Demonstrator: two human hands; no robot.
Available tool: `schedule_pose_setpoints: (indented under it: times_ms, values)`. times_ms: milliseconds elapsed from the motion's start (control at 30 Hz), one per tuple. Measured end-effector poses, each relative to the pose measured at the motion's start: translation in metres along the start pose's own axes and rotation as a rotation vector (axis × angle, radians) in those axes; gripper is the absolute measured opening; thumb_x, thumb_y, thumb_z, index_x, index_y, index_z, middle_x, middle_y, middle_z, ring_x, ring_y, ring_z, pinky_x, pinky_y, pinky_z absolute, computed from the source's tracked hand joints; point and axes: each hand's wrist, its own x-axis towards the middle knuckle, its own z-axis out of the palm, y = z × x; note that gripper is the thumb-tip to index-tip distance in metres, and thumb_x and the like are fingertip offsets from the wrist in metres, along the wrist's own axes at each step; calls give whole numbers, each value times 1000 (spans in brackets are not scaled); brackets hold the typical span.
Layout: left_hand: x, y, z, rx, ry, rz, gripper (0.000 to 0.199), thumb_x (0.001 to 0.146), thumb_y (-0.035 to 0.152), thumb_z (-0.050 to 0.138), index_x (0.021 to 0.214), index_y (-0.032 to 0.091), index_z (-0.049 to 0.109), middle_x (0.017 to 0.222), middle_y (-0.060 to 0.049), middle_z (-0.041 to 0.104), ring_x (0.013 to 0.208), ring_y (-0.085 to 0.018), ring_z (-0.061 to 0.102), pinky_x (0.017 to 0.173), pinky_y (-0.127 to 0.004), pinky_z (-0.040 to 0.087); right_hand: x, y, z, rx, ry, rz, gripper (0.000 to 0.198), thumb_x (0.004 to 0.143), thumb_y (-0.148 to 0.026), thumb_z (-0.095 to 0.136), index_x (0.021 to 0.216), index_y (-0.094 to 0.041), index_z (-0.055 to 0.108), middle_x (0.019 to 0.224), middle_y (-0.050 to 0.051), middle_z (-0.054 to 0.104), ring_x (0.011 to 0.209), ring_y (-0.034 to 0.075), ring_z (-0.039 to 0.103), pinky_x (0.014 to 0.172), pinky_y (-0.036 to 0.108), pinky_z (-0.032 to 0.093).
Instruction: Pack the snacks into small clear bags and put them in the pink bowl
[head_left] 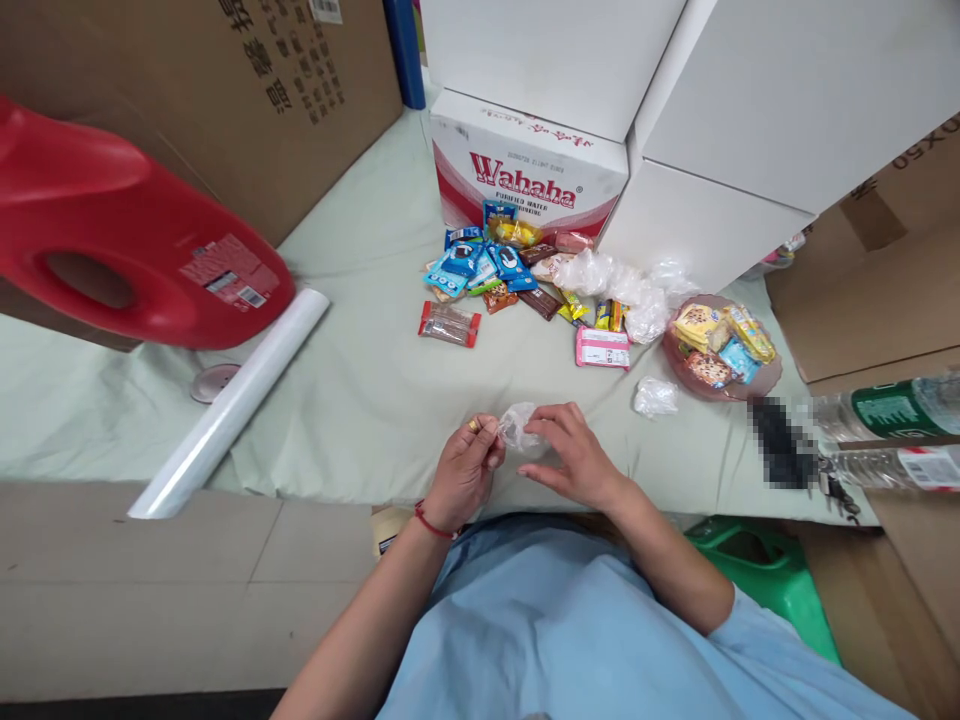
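Observation:
A small clear plastic bag (517, 428) is bunched up in front of my body, above the near edge of the cloth-covered table. My left hand (471, 462) pinches one end of it between thumb and fingers. Around the bag's right side, my right hand (574, 455) has its fingers apart and curved, close to the plastic; whether the fingertips touch it I cannot tell. Beyond my hands lie a brown snack packet with red ends (449, 325) and a pink-and-white packet (603, 348). Another crumpled clear bag (655, 396) rests to the right.
A heap of wrapped snacks (480, 262) and clear plastic bags (622, 285) lies before the Wahaha box (529, 180). The pinkish bowl (682, 372) holds more snacks. Bottles (900, 410) and keys (840, 492) are at right; a red jug (150, 240) and white roll (232, 400) are at left.

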Motion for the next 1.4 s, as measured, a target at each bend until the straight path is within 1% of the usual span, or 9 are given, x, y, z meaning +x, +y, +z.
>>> schedule_pose_setpoints:
  times_ms: [100, 333, 467, 600, 733, 867, 1000, 1200, 1400]
  values:
    - [-3, 3, -1, -6, 4, -5, 45, 79, 54, 80, 80, 19, 53, 69, 5, 50, 56, -5, 37, 54, -22, 31, 5, 1, 7, 58, 10, 34, 13, 99, -35, 61, 101, -25, 69, 106, 10, 69, 99, 25, 58, 91, 45, 47]
    - [-5, 2, -10, 6, 24, -4, 43, 81, 56, 76, 81, 19, 53, 71, 5, 48, 56, -6, 35, 55, -23, 29, 4, 1, -10, 471, -13, 325, 29, 98, -50, 61, 88, -23, 63, 84, 3, 62, 80, 19, 55, 76, 33, 45]
    - [-8, -2, -5, 155, -27, 49, 39, 87, 55, 68, 80, 21, 52, 66, 6, 47, 56, -8, 35, 57, -26, 29, 4, -6, -6, 525, 72, 428, 38, 97, -58, 59, 87, -22, 61, 77, 0, 57, 72, 16, 49, 68, 29, 40]
    - [-9, -3, 0, 246, -72, 67, 40, 88, 57, 66, 81, 21, 51, 62, 7, 45, 57, -9, 34, 60, -26, 29, 12, -13, -1, 489, -35, 411, 39, 92, -59, 66, 86, -21, 64, 78, -1, 56, 69, 14, 47, 66, 28, 38]
    - [-8, 1, -2, 217, -83, 52, 45, 86, 61, 68, 80, 21, 49, 60, 8, 42, 55, -9, 32, 58, -26, 28, 18, -15, 0, 757, -99, 552, 43, 85, -62, 71, 79, -21, 60, 69, -3, 51, 61, 11, 41, 58, 25, 34]
    - [-9, 0, -4, 236, -100, 118, 48, 88, 66, 64, 84, 20, 53, 71, 3, 51, 61, -10, 40, 60, -26, 33, 22, -14, 0, 977, 11, 738, 42, 74, -56, 79, 72, -20, 58, 58, -7, 42, 51, 7, 31, 47, 21, 23]
    - [-13, -6, 2, 456, -112, 220, 49, 79, 64, 75, 94, 20, 61, 87, -2, 59, 77, -15, 52, 72, -28, 43, 25, -14, 1, 1046, 106, 861, 36, 67, -47, 81, 70, -20, 58, 56, -8, 39, 49, 6, 26, 41, 19, 14]
    - [-13, -9, 12, 576, -99, 220, 37, 90, 55, 65, 81, 19, 65, 78, -1, 60, 74, -15, 52, 72, -28, 42, 24, -12, 2, 1178, 82, 898, 37, 66, -46, 83, 70, -19, 58, 55, -8, 40, 50, 6, 27, 41, 17, 19]
    - [-12, -11, 17, 571, -5, 182, 36, 87, 54, 67, 80, 18, 65, 73, 1, 59, 67, -13, 47, 65, -26, 38, 19, -9, 9, 1077, 153, 870, 43, 67, -52, 86, 70, -19, 57, 60, -7, 42, 52, 7, 30, 41, 18, 22]
